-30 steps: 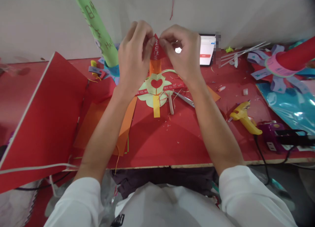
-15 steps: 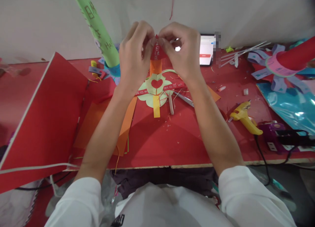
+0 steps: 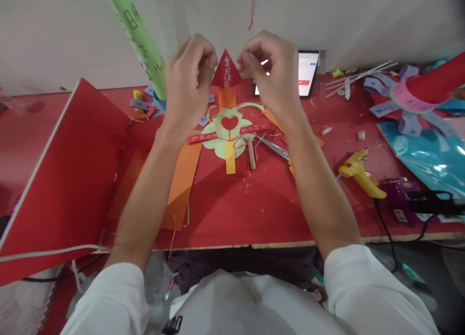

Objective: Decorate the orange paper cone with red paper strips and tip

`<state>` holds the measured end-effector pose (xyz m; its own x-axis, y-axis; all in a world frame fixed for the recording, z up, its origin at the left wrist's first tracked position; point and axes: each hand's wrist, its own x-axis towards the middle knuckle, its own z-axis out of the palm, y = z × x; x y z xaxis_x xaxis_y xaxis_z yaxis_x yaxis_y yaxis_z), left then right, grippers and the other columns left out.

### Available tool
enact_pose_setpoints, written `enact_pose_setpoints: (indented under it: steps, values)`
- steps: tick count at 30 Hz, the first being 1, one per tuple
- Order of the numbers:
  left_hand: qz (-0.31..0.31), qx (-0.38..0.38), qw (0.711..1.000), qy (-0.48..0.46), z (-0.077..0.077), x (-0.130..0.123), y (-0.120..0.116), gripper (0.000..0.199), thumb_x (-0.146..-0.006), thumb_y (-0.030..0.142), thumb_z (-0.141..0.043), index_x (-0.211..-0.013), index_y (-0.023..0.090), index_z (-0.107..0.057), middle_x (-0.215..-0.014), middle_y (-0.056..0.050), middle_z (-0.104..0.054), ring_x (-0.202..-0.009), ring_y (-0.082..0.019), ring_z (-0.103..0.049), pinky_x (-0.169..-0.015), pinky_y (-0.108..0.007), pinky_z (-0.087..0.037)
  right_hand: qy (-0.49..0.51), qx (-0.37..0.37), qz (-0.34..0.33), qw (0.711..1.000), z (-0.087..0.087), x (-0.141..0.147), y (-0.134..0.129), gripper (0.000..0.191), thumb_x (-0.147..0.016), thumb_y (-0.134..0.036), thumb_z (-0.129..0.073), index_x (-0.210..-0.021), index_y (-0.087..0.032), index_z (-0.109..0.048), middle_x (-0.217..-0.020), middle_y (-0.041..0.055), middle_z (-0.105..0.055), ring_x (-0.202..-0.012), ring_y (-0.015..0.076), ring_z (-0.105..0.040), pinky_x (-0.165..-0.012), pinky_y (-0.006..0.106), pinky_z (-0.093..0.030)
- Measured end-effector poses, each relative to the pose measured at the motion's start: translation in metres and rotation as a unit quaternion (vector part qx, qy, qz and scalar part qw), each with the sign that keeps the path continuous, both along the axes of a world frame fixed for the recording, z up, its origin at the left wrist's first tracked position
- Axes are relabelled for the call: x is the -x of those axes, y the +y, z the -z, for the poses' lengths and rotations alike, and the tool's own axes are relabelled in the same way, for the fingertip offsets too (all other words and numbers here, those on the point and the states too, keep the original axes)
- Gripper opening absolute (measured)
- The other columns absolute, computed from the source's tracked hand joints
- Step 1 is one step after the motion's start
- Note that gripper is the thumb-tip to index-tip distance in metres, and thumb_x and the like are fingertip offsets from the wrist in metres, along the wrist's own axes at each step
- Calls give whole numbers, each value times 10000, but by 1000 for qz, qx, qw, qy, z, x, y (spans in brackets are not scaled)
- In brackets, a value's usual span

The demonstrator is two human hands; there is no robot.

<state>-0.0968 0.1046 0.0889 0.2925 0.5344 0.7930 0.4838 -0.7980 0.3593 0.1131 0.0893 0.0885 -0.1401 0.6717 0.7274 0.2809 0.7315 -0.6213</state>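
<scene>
A red paper triangle [image 3: 226, 72] with white writing stands at the top of a paper figure, above an orange tube [image 3: 227, 98]. Below it lies a pale green flower-shaped piece [image 3: 214, 143] with a red heart [image 3: 229, 123], red written strips to both sides and a yellow strip [image 3: 230, 158] hanging down. My left hand [image 3: 191, 80] is just left of the triangle, thumb and fingertips pressed together. On the other side, my right hand [image 3: 271, 71] has its fingers curled and thumb near the index finger at the triangle's right edge. Whatever either pinch holds is too small to make out.
A green paper tube [image 3: 140, 44] and red board [image 3: 72, 170] stand left. Orange sheets [image 3: 187, 180] lie near my left forearm. A tablet [image 3: 307, 73], scissors [image 3: 272, 146], yellow glue gun [image 3: 359, 172], purple device [image 3: 399, 199] and blue packet [image 3: 425, 155] are to the right.
Both hands have moved apart from the red triangle, my left hand to the left and my right hand slightly right. The triangle now shows fully between them.
</scene>
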Motion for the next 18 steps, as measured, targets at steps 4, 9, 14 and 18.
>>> enact_pose_setpoints:
  steps: [4, 9, 14, 18]
  values:
    - [-11, 0, 1000, -19, 3, 2, 1, 171, -1002, 180, -628, -875, 284, -580, -862, -23, -608, -763, -200, -525, -681, -399, -368, 27, 9, -14, 999, 4, -5, 5, 227, -1026, -372, -628, -806, -320, -630, -767, -10, -674, -724, 219, -673, -679, 400, -528]
    - [-16, 11, 1000, -4, 3, 1, -4, 162, -1002, 218, -581, -879, 323, -583, -873, -31, -613, -785, -240, -569, -689, -427, -414, 9, 19, 37, 999, 8, -11, 8, 529, -1038, -603, -592, -608, -325, -456, -607, -7, -513, -601, 228, -505, -660, 436, -470]
    - [-29, 25, 997, 68, 5, 6, -3, 115, -981, 222, -575, -948, 327, -608, -871, -26, -637, -793, -239, -592, -705, -425, -449, -21, 66, -3, 998, 6, -13, 4, 76, -976, -332, -674, -919, -380, -691, -917, -53, -757, -877, 197, -708, -734, 378, -540]
    - [-56, 27, 994, 88, 8, 5, -2, 106, -989, 260, -573, -918, 333, -602, -831, -32, -632, -767, -252, -561, -691, -439, -416, -69, 66, 14, 995, 8, -10, 4, 118, -943, -281, -669, -870, -361, -717, -911, -53, -772, -875, 197, -700, -786, 384, -567]
